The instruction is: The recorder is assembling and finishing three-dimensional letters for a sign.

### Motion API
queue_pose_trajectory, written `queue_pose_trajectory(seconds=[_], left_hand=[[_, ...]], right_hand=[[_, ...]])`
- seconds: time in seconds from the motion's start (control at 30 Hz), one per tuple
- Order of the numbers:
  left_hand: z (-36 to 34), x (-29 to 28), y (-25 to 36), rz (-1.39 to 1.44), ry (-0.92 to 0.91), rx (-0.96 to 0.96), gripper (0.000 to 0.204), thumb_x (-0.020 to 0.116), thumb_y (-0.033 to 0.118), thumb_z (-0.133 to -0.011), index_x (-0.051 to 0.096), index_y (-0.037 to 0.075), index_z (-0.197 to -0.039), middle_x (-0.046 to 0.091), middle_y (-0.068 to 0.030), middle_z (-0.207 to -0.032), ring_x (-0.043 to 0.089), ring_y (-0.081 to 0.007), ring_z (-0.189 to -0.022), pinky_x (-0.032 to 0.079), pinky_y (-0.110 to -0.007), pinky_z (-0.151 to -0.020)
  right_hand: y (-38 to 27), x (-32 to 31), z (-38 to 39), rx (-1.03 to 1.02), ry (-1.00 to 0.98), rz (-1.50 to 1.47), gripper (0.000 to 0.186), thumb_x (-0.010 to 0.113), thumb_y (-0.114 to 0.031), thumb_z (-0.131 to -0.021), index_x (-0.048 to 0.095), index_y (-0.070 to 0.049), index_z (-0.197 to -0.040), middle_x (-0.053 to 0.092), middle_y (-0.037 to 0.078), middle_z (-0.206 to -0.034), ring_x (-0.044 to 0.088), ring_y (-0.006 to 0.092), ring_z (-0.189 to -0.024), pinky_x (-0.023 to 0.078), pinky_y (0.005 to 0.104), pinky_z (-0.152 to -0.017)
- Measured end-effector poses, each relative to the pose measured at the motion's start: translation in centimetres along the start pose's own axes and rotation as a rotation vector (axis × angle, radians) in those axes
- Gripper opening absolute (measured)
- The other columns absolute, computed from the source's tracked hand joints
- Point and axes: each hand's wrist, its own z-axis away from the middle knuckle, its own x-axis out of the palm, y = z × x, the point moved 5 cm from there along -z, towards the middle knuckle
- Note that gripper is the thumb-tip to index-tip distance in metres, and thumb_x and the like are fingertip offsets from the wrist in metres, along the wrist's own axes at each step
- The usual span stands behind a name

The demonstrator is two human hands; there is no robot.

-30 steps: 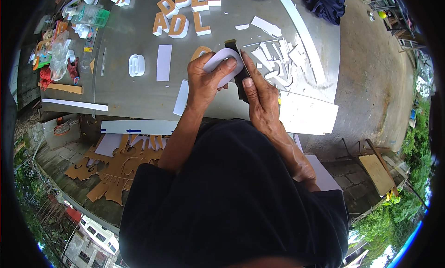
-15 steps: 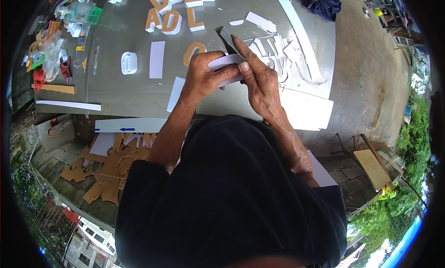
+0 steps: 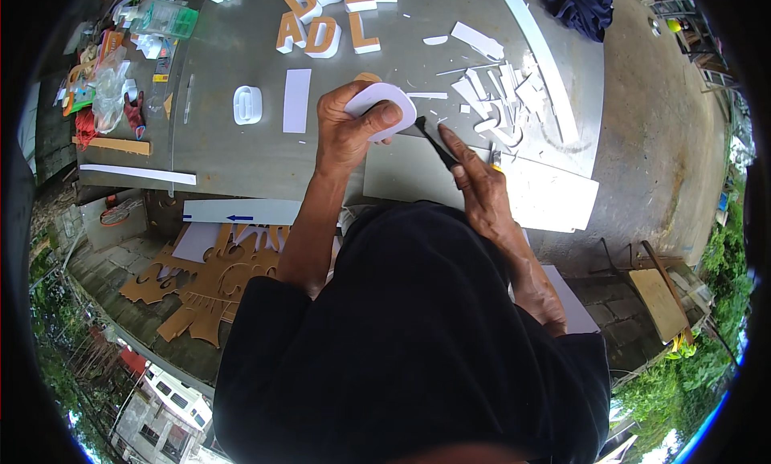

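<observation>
My left hand (image 3: 345,131) is closed round a white oval ring (image 3: 403,103), shaped like a letter O, its thumb lying across the middle. In my right hand (image 3: 482,183) is a flat, dark sanding stick (image 3: 434,143), gripped with the forefinger stretched along it. Its tip is close to the ring's right edge, apparently apart from it. Behind my left hand shows a bit of a brown-faced piece (image 3: 369,77), mostly hidden. Beside my right fingers lies a small yellow and metal item (image 3: 496,158), partly covered.
Brown-and-white block letters (image 3: 323,38) stand at the back of the grey table (image 3: 225,155). White offcuts (image 3: 502,95) lie to the right, beside a long curved strip (image 3: 542,71). A white sheet (image 3: 554,195) is near the front edge. Bottles and bags (image 3: 112,83) crowd the left.
My right hand has moved right and down with the sanding stick, away from the ring. My left hand has turned the ring so its flat face shows. The view has shifted slightly.
</observation>
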Motion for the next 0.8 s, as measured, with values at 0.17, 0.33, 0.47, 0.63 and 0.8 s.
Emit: queue_pose_trajectory(seconds=[0.17,0.33,0.47,0.63,0.8], left_hand=[[1.1,-0.2,-1.2,0.102,-0.06,0.045,0.042,0.087,0.015,-0.075,0.067,-0.004,-0.107,0.071,-0.0117,-0.086,0.066,-0.0176,-0.06,0.052,-0.029,-0.043],[1.2,0.2,-1.0,0.146,-0.083,0.018,0.042,0.088,0.016,-0.074,0.067,-0.003,-0.105,0.07,-0.0121,-0.086,0.066,-0.0172,-0.061,0.053,-0.029,-0.043],[1.2,1.2,-0.3,-0.039,-0.099,-0.061,0.031,0.083,0.017,-0.08,0.069,-0.002,-0.1,0.069,-0.0086,-0.08,0.065,-0.0143,-0.06,0.051,-0.026,-0.043],[1.4,3.4,0.4,-0.226,-0.121,-0.113,0.022,0.076,0.018,-0.088,0.071,0.0,-0.098,0.07,-0.0063,-0.078,0.064,-0.0117,-0.061,0.049,-0.024,-0.044],[1.2,3.5,0.2,-0.373,-0.081,-0.115,0.019,0.072,0.018,-0.091,0.072,0.001,-0.1,0.071,-0.0052,-0.079,0.064,-0.0103,-0.061,0.048,-0.023,-0.044]], right_hand=[[-0.4,-2.8,-0.4,0.119,0.206,-0.046,0.045,0.043,-0.032,-0.107,0.049,-0.011,-0.147,0.068,0.011,-0.123,0.052,0.0163,-0.066,0.049,0.0351,-0.07],[-2.8,-2.1,-1.8,0.034,0.207,-0.159,0.045,0.046,-0.032,-0.106,0.05,-0.01,-0.145,0.063,0.014,-0.133,0.065,0.0266,-0.101,0.052,0.0362,-0.088],[-4.6,-1.7,-2.8,-0.143,0.16,-0.131,0.043,0.051,-0.019,-0.103,0.049,-0.005,-0.144,0.053,0.017,-0.144,0.049,0.0364,-0.134,0.044,0.041,-0.109],[-6.5,-1.0,-4.8,-0.347,0.1,0.067,0.048,0.054,-0.004,-0.098,0.044,-0.003,-0.146,0.046,0.021,-0.148,0.048,0.0401,-0.133,0.047,0.0444,-0.108],[-4.7,0.3,-3.3,-0.279,0.194,0.18,0.054,0.056,0.003,-0.094,0.043,-0.002,-0.146,0.043,0.025,-0.149,0.05,0.045,-0.127,0.053,0.0448,-0.099]])
